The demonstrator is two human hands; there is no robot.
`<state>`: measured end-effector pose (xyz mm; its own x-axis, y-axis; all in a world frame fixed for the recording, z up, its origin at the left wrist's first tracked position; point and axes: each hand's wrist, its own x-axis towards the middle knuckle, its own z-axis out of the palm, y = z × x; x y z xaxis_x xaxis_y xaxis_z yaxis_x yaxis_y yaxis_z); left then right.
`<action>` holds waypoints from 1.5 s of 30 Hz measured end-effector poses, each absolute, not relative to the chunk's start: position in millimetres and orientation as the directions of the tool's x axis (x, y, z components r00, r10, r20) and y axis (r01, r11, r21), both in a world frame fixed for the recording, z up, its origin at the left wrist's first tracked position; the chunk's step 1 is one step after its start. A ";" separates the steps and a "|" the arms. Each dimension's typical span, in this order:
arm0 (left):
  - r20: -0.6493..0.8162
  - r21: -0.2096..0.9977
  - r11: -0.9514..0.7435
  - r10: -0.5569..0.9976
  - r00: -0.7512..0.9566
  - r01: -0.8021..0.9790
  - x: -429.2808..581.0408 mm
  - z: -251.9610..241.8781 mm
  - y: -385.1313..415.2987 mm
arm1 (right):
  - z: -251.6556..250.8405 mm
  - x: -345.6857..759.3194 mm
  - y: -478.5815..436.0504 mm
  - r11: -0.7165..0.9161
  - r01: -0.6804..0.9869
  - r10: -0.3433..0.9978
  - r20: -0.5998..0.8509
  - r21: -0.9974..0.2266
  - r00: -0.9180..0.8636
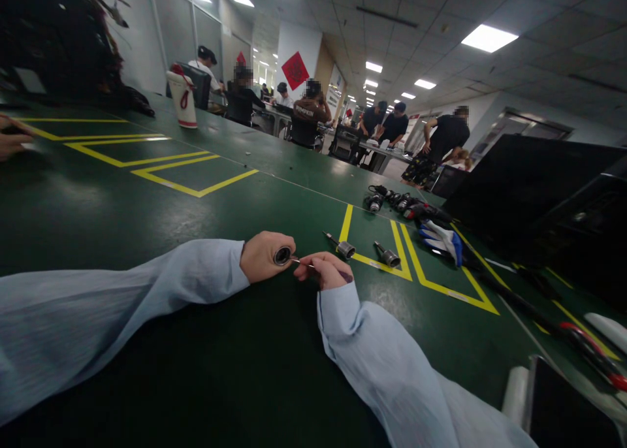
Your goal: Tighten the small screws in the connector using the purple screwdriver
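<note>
Pale blue sleeves (pixel 196 272) reach over the green table (pixel 274 206) in the head view. Fingers curled snugly, the left hand (pixel 259 257) has its grip round a socket (pixel 283 256), hollow end towards the camera. Pinched between thumb and fingers, the right hand's (pixel 327 270) grip holds a thin driver (pixel 346 277); its tip points at the socket, though I cannot tell whether they touch. Just beyond the right hand lies one bit (pixel 345 249); another bit (pixel 390 258) lies beside it, within yellow tape (pixel 367 261). Farther right is a blue-and-white glove (pixel 443 239).
</note>
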<state>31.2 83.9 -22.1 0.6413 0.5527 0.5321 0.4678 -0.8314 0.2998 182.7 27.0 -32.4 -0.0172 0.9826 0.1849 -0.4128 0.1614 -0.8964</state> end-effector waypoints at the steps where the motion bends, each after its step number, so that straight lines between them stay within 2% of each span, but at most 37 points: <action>1: 0.527 0.272 -0.831 0.550 0.647 0.485 31.4 -22.4 83.8 | -32.0 182.3 26.3 0.170 -0.380 0.983 0.184 -0.909 -0.001; 3: 0.521 0.229 -0.833 0.542 0.659 0.504 31.5 -23.0 83.6 | -31.9 182.0 26.1 0.161 -0.352 0.985 0.170 -0.922 0.005; 6: 0.539 0.222 -0.845 0.522 0.661 0.487 30.3 -23.5 83.2 | -33.0 183.4 27.7 0.120 -0.417 0.986 0.155 -0.901 -0.053; 13: 0.570 0.316 -0.859 0.511 0.643 0.403 27.1 -23.6 82.7 | -35.2 185.3 30.7 0.013 -0.554 0.979 0.122 -0.832 -0.161; 19: 0.568 0.286 -0.828 0.551 0.611 0.481 31.4 -24.0 84.1 | -34.8 183.0 28.9 0.139 -0.455 0.982 0.182 -0.880 -0.052; 22: 0.544 0.239 -0.837 0.535 0.646 0.491 31.5 -22.1 82.6 | -34.9 182.3 28.7 0.129 -0.400 0.986 0.159 -0.907 -0.044; 25: 0.545 0.229 -0.858 0.504 0.670 0.459 29.8 -21.4 80.7 | -35.3 183.8 29.6 0.094 -0.437 0.984 0.151 -0.895 -0.097; 30: 0.572 0.280 -0.867 0.496 0.654 0.412 28.1 -23.6 82.3 | -36.5 187.2 31.2 0.014 -0.513 0.977 0.121 -0.858 -0.177; 35: 0.543 0.346 -0.835 0.551 0.634 0.428 29.9 -23.5 84.7 | -35.9 185.8 30.5 0.069 -0.511 0.983 0.145 -0.857 -0.109; 41: 0.515 0.246 -0.810 0.575 0.635 0.533 31.8 -25.1 85.5 | -34.1 185.2 29.8 0.076 -0.416 0.990 0.118 -0.906 -0.078; 45: 0.503 0.220 -0.847 0.524 0.687 0.485 30.1 -25.0 85.0 | -34.2 185.5 30.4 0.033 -0.439 0.986 0.100 -0.898 -0.132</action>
